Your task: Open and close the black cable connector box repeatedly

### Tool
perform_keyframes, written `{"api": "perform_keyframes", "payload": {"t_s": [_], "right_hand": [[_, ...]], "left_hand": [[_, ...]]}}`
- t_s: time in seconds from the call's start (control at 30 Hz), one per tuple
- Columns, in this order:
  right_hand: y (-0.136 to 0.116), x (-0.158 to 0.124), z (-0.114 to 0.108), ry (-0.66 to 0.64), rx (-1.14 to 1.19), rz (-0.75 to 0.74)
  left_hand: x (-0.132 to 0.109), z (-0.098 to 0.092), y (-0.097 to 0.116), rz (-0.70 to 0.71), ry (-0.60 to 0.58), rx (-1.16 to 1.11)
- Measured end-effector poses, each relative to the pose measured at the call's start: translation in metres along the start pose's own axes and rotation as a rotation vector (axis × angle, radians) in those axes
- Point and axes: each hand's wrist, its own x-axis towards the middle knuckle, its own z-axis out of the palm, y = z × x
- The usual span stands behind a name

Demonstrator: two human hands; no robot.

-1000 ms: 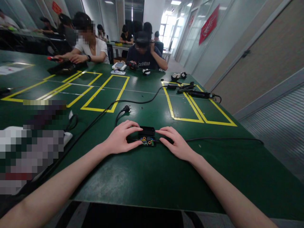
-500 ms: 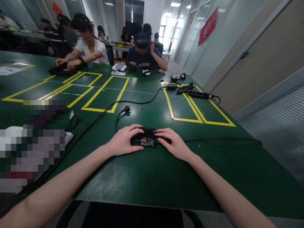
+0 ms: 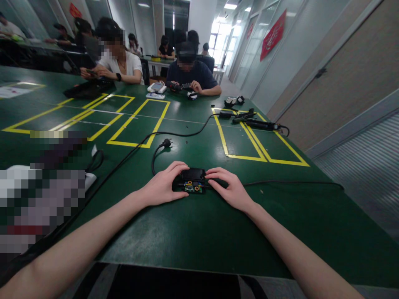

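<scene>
An opened black power adapter (image 3: 195, 188) lies on the green table, its circuit board with copper-coloured coils showing. Just behind the board, its black cover (image 3: 193, 173) is held up at a tilt. My left hand (image 3: 165, 182) curves round the adapter's left end, thumb at the near edge of the board and fingers on the cover. At the right end my right hand (image 3: 229, 187) has its fingertips on the cover's edge, with the thumb near the cable exit. A black power plug (image 3: 166, 143) on a short cord lies behind my left hand. From the right end runs a black cable (image 3: 293, 181).
A long black cord (image 3: 174, 133) crosses the table towards another adapter (image 3: 226, 114). Black parts (image 3: 262, 124) lie at the right within yellow tape outlines (image 3: 247, 157). Blurred items stand at left. Two co-workers sit across, near a black tray (image 3: 89, 88) and a white device (image 3: 156, 87).
The adapter cover has tilted slightly, showing more of its surface; my hands have barely shifted. One co-worker has lifted their hands from the black tray; the other has lowered a hand to the table.
</scene>
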Motion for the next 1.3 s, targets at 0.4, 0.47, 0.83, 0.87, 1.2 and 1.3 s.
{"api": "perform_keyframes", "payload": {"t_s": [0.4, 0.47, 0.83, 0.87, 1.2, 1.3], "right_hand": [[-0.004, 0.0, 0.006, 0.087, 0.049, 0.051], [-0.003, -0.001, 0.008, 0.097, 0.051, 0.066], [-0.004, -0.004, 0.009, 0.036, 0.019, 0.098], [-0.005, -0.003, 0.009, 0.046, 0.022, 0.091], [-0.006, -0.003, 0.012, 0.026, -0.07, 0.028], [-0.008, -0.005, 0.01, -0.044, -0.093, -0.01]], "left_hand": [[0.001, -0.001, 0.008, 0.029, 0.016, 0.029], [0.001, -0.001, 0.01, 0.036, 0.01, 0.041], [-0.001, 0.001, 0.008, 0.06, 0.002, 0.025], [-0.002, 0.001, 0.007, 0.057, 0.004, 0.014], [-0.001, 0.001, 0.006, 0.059, -0.033, 0.021], [0.0, 0.001, 0.007, 0.068, -0.046, 0.02]]}}
